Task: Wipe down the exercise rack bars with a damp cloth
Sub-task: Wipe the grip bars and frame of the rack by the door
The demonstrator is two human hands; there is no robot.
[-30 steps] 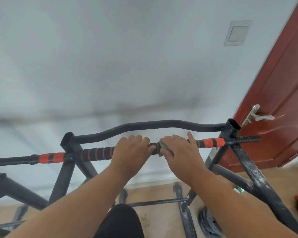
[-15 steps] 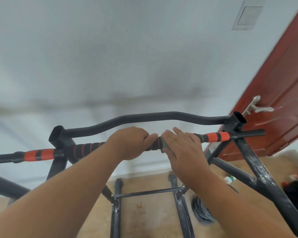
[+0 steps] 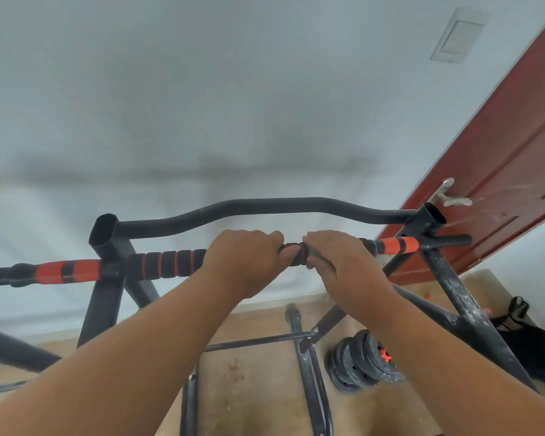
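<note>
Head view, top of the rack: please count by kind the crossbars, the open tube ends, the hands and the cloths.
Crossbars: 2, curved black bar and padded grip bar
Open tube ends: 2
Hands: 2, left hand and right hand
Cloth: 1
Total: 7

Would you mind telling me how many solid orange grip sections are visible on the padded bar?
2: one orange section at the bar's left end, outside the left upright, and another orange section right of the right hand. The hands may hide more.
</note>
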